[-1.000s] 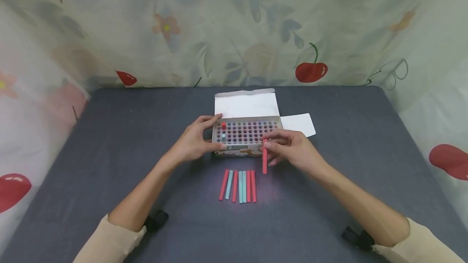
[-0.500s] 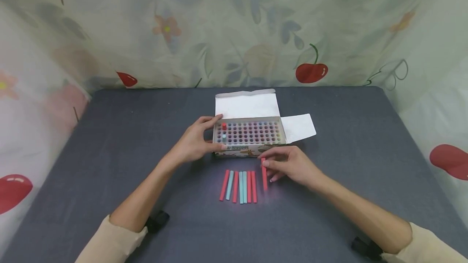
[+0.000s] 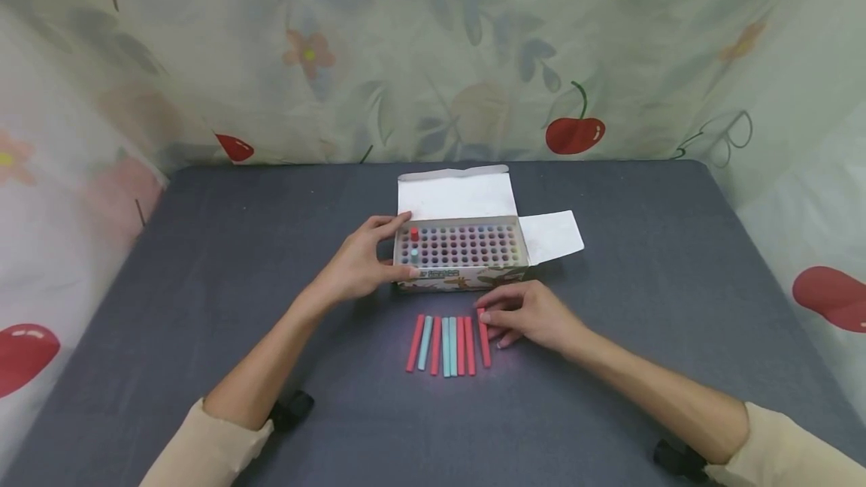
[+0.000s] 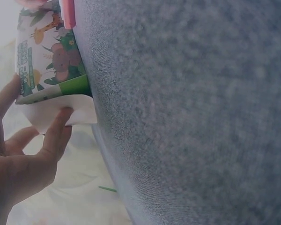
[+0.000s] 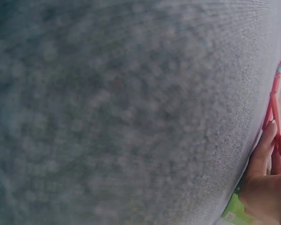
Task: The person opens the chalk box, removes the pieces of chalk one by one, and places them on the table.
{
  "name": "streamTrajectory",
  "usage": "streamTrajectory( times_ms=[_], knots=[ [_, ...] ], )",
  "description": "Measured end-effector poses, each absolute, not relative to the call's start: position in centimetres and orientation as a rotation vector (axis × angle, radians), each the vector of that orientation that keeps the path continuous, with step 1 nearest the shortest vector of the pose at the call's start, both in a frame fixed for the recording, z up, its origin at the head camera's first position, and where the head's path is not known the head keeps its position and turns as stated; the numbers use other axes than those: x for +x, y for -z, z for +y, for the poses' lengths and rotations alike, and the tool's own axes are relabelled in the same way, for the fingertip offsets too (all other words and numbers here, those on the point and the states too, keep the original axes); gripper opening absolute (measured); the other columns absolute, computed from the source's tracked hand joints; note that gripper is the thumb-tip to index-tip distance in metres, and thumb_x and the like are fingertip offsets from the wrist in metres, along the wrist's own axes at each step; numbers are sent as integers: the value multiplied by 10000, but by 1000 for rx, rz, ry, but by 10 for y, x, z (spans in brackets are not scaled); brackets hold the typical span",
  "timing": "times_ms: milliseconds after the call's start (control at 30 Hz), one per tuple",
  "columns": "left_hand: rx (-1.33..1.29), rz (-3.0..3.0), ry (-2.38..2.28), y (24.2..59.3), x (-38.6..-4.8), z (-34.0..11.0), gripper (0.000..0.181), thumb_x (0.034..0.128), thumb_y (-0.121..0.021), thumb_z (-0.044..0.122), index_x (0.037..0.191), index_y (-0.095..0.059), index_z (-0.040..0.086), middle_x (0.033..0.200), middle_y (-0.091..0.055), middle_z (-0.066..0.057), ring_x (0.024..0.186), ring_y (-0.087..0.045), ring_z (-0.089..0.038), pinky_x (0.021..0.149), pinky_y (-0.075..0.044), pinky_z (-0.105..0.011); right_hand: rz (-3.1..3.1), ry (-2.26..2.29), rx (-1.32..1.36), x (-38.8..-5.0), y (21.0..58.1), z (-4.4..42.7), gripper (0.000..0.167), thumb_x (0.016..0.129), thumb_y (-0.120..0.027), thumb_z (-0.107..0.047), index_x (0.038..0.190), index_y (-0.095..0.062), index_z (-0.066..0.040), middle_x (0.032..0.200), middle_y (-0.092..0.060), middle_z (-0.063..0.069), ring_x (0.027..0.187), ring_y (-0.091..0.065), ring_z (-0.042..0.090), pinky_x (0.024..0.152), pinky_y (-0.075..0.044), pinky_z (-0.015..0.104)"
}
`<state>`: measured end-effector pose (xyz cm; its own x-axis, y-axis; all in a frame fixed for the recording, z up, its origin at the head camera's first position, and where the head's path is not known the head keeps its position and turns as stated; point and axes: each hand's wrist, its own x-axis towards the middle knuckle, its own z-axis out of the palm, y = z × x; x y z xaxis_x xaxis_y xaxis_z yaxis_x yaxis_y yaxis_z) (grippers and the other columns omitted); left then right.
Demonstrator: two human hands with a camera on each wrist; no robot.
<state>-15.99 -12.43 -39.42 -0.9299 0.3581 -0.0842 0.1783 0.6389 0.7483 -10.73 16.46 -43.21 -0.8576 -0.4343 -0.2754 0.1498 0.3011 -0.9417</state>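
Note:
My right hand (image 3: 531, 314) pinches a red chalk stick (image 3: 484, 348) between thumb and fingers, low over the cloth at the right end of a row of red and light blue chalk sticks (image 3: 435, 355). In the right wrist view the held stick's lower end looks close to the cloth; contact is unclear. My left hand (image 3: 361, 258) grips the left end of a printed chalk box (image 3: 467, 276), thumb on its front edge, forefinger at the back. Inside the box a holed insert (image 3: 473, 243) bears one red chalk stick (image 3: 415, 234) and one light blue chalk stick (image 3: 415, 254) at its left.
The box's white lid (image 3: 460, 194) is folded back, and a white side flap (image 3: 553, 237) sticks out at its right. A dark grey cloth (image 3: 271, 201) covers the table. Behind it hangs a patterned curtain (image 3: 419, 43).
My right hand has brought the red chalk stick down from in front of the box, towards me and slightly left, beside the row. My left hand has stayed on the box.

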Motion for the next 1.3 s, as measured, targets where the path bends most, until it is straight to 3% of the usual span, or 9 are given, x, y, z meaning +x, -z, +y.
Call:
streamTrajectory(
  times_ms=[533,933,1300],
  knots=[
    [450,2635,-1171,396,-161,-124,875,841,-824,210,1568,-336,217,1508,-339,-184,1024,-625,-309,828,-558,-413,2114,1549,-222,-108,438,161,235,884,-760,-107,1067,-740,39,865,-743,135,728,-734,228,651,-626,376],
    [405,2593,-1214,394,-159,-123,883,843,-821,195,1571,-321,227,1524,-314,-168,1131,-608,-315,900,-570,-409,2115,1552,-197,-109,435,162,223,883,-757,-91,1058,-746,47,824,-742,153,727,-737,238,652,-626,372],
    [397,2587,-1205,396,-159,-123,880,849,-816,213,1572,-316,249,1543,-293,-162,1105,-628,-303,888,-573,-404,2136,1565,-395,-117,416,160,250,882,-767,-127,1071,-741,34,863,-744,141,752,-729,274,679,-623,429]
  ],
)
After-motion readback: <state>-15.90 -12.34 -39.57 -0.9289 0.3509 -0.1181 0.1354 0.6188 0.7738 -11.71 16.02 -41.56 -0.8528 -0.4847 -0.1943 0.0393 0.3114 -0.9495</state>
